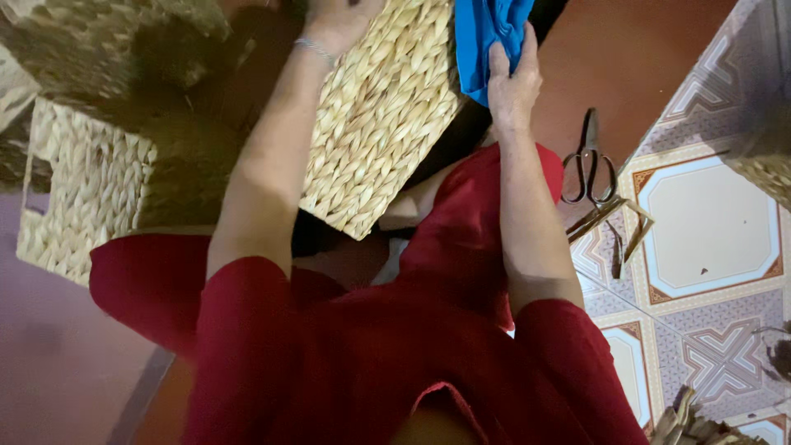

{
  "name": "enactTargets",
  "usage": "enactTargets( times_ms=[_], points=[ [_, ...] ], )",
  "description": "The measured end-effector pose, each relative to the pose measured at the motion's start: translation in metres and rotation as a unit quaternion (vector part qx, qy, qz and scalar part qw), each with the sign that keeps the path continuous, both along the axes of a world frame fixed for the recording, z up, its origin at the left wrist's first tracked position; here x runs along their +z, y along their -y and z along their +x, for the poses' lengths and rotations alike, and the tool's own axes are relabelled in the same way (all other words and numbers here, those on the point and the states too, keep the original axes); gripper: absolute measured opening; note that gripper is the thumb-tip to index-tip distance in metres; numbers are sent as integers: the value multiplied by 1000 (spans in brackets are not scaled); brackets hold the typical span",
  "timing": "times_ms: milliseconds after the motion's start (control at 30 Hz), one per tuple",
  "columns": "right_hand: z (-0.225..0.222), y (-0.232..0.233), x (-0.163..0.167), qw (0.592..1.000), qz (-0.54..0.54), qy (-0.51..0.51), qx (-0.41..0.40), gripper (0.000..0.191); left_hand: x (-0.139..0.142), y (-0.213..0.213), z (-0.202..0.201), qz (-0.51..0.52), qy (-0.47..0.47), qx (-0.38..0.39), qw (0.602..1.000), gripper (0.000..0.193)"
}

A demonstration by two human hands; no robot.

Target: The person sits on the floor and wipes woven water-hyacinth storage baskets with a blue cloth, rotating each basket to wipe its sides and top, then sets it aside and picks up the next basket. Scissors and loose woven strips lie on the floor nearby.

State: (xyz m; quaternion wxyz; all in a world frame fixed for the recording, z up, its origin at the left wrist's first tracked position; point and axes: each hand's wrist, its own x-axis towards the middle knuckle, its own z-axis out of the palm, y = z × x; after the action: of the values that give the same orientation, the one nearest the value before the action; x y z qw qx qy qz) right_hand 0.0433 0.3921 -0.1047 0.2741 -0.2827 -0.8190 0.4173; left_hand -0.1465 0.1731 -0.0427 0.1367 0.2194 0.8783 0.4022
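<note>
Two hands are engaged: right hand (512,78) is clamped on blue cloth (486,33), left hand (338,21), grip apparently hidden, steadies woven basket (383,115), which could be tipped if tugged.

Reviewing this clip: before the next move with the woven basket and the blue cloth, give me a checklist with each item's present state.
1. Right hand grips the blue cloth: ok, fingers closed on its fold.
2. Left hand rests on the pale woven straw basket: ok, though its fingers are cut off by the frame edge.
3. Basket steady on the lap: cannot tell, its underside is hidden.
4. Dark metal scissors apart from both hands: ok, lying on the brown floor.
5. Second woven basket out of the way: ok, beside the left arm.
</note>
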Motion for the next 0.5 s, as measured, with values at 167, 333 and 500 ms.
enactTargets(
  times_ms=[167,333,500],
  points=[
    [-6,0,1,968,-224,-113,5,59,0,-37,11,-23,-109,48,993,46],
    [-4,-5,12,925,-319,-197,-61,56,3,-27,13,34,-63,82,994,44],
    [4,-33,15,845,-324,-417,-88,53,19,-2,23,176,-60,84,979,42]
  ],
)
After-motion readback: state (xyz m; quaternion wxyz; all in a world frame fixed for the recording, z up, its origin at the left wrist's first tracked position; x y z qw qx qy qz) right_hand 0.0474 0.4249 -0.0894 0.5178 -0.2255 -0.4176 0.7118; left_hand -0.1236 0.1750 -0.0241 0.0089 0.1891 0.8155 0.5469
